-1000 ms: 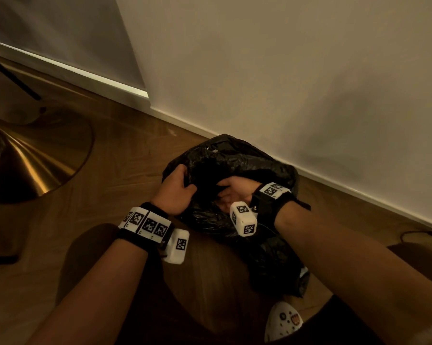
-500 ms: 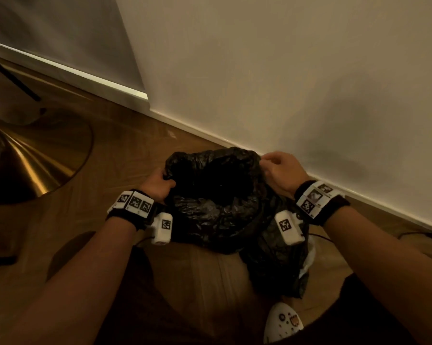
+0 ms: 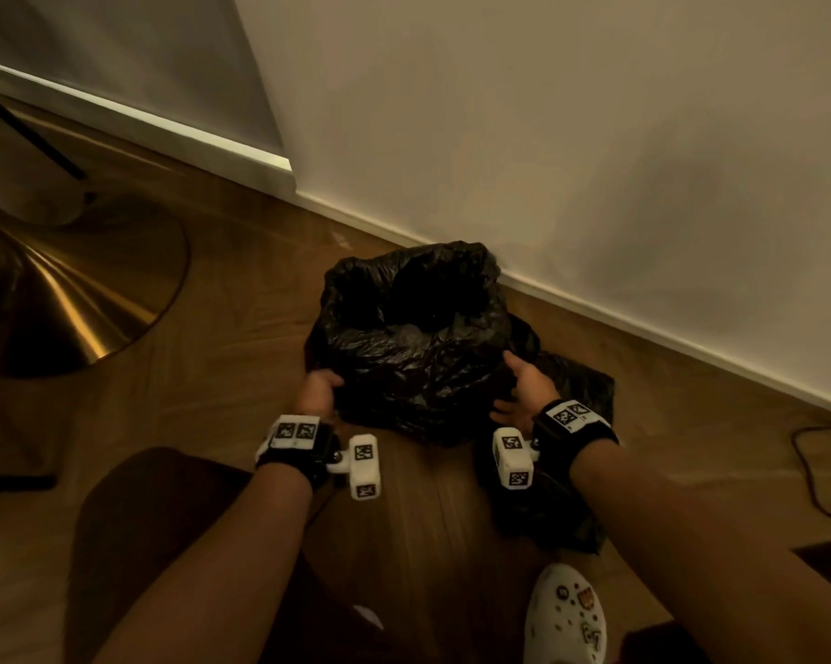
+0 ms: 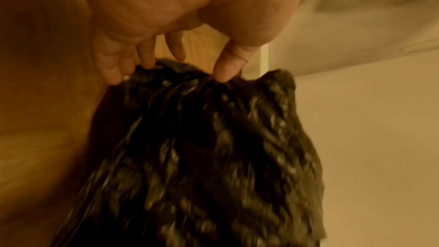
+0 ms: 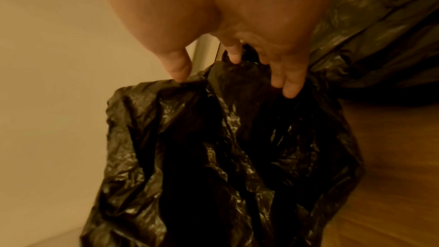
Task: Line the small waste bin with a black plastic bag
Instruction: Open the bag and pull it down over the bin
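Dim warm light, wood floor [image 3: 222, 357], pale wall [image 3: 595, 136] running down to the right of frame. Black bag [image 3: 413, 347] sits at frame centre against the skirting, mouth gaping dark at its top, plastic draped down all sides; the bin itself is covered and cannot be made out. Left hand [image 3: 315, 390] at the bag's lower left edge, fingers [image 4: 114, 70] and thumb extended with tips on the crinkled plastic, nothing bunched in the palm, so the hand reads as released rather than grasping. Right hand [image 3: 523, 390] at the lower right edge, the same: fingers [image 5: 290, 82] straight, tips pressing the film, thumb spread apart. Left wrist view is blurred. A second heap of black plastic [image 3: 547, 510] lies on the floor to the right of and below the bag. Brass cone base [image 3: 68, 299] at left of frame, white clog [image 3: 564, 615] at bottom, dark cable [image 3: 815, 472] at right edge
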`<state>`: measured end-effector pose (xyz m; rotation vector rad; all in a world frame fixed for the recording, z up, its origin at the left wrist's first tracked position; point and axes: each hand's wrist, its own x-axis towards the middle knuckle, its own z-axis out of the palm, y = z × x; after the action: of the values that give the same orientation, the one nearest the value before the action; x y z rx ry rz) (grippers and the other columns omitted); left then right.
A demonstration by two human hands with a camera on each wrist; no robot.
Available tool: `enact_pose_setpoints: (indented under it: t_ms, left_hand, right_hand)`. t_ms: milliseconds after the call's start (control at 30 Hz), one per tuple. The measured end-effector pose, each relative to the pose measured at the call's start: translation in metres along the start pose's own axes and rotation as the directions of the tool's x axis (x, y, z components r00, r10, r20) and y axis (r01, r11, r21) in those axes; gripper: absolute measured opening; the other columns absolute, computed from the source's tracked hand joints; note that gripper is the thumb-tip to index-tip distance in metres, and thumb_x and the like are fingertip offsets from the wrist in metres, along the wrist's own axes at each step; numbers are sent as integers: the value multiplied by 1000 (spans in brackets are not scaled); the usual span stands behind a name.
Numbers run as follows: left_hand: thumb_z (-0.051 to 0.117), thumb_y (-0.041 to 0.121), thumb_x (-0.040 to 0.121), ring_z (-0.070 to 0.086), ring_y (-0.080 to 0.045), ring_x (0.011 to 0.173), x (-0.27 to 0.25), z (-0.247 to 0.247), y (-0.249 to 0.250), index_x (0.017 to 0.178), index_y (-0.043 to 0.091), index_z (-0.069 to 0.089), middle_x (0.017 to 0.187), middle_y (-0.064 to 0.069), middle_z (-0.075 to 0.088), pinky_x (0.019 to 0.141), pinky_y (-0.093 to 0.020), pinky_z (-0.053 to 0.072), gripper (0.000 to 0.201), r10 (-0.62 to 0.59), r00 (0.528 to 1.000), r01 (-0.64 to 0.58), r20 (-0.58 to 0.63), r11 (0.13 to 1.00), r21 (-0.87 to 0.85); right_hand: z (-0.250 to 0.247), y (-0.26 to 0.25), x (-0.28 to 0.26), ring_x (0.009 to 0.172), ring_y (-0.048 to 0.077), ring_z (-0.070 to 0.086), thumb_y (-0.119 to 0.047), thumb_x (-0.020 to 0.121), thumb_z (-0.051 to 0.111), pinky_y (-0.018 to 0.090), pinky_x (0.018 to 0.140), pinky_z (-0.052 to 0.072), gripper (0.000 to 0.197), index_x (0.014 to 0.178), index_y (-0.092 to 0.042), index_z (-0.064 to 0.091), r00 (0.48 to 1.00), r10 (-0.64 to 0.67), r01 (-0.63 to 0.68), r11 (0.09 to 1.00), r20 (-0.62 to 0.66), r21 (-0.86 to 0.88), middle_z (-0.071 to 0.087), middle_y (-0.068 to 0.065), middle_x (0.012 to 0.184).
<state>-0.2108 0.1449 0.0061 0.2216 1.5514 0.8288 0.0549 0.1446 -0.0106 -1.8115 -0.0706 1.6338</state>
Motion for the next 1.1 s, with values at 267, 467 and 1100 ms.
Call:
enact_pose_setpoints:
  t_ms: [267,467,1100]
  left_hand:
    - [60,41,87,55,-38,111,27,18,-31,137,11,48,133,-14,53,78,-48,51,60,-222,972,234,76,913,-334]
    - [61,34,90,50,-24,128,53,10,-42,146,16,38,147,-11,46,97,-34,44,63,-231,972,232,49,890,-394]
    - [45,37,100,40,-29,140,77,14,-58,146,8,37,153,-14,39,108,-39,40,55,-235,971,238,42,938,-251]
  right_hand:
    - [-8,30,68,95,38,69,-65,54,80,47,88,57,108,139,-6,50,997,9,-19,992,-83,-121,67,17,119]
    - [5,32,43,115,30,63,-60,81,67,42,83,56,68,129,-13,56,999,8,-8,1000,-43,-12,63,10,126]
    - [-14,46,85,66,22,63,-30,95,61,23,38,49,25,106,-8,60,987,98,-109,991,-125,-77,71,9,84]
